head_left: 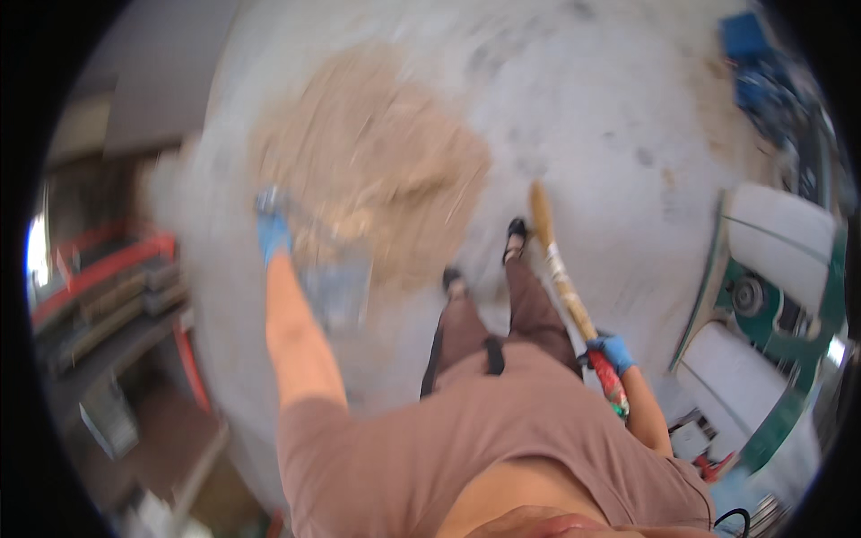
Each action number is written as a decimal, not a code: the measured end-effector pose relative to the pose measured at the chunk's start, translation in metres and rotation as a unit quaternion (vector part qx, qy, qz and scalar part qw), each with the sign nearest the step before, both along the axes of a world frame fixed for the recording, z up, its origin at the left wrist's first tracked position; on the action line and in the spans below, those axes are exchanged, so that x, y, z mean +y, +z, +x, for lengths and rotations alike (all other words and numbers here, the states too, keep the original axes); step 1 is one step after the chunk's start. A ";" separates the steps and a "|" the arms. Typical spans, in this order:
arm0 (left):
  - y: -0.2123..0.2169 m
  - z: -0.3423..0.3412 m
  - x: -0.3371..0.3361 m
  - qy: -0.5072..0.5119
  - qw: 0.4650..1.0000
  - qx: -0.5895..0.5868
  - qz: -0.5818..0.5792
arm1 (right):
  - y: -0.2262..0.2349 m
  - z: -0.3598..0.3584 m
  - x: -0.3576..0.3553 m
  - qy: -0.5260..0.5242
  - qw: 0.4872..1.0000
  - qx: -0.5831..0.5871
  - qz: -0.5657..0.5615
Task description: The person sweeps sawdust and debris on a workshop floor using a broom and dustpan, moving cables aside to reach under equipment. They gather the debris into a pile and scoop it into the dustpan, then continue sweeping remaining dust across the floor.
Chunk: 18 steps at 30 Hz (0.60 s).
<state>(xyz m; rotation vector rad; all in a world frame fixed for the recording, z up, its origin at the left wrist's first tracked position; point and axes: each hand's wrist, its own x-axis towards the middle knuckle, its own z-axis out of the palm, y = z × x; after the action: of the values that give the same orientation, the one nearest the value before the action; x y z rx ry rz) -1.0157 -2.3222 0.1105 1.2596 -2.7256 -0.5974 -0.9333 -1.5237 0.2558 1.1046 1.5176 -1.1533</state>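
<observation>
My right hand (pixel 614 351), in a blue glove, is closed round the red-wrapped part of a broom (pixel 567 291). The broom slants down from my right side, and its tan bristle end (pixel 541 213) points at the floor beyond my right foot. My left hand (pixel 274 235), also blue-gloved, reaches out at the left by the edge of a spread of sawdust (pixel 386 152). Its fingers are smeared by motion, but they appear closed on a thin handle. Next to that hand is a blurred grey, box-like pan (pixel 338 291), seemingly joined to the handle.
Sawdust lies on the grey concrete floor (pixel 610 99) ahead of my feet. A green machine (pixel 767 314) with pale rounded panels stands at the right, with blue items (pixel 758 76) beyond. At the left are a red-framed rack (pixel 117 269) and a dark panel (pixel 166 81).
</observation>
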 end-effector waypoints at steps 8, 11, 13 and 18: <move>0.098 0.079 0.082 0.179 0.981 -0.072 0.033 | 0.033 0.002 0.068 -0.057 0.997 0.006 -0.047; 0.112 0.068 0.114 0.228 0.968 -0.002 0.106 | 0.030 -0.043 0.098 -0.051 0.997 0.029 -0.053; 0.116 0.011 0.133 0.248 0.965 -0.007 0.085 | 0.028 -0.095 0.125 -0.057 0.996 0.053 -0.051; 0.110 -0.117 0.167 0.225 0.947 0.064 0.221 | 0.004 -0.171 0.161 -0.012 0.996 0.093 0.007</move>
<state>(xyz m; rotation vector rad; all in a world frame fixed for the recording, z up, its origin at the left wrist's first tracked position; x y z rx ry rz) -1.1327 -2.1547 0.2201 1.7869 -2.1475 -1.2160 -1.1045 -1.3630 0.2595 1.0497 1.6615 -1.2934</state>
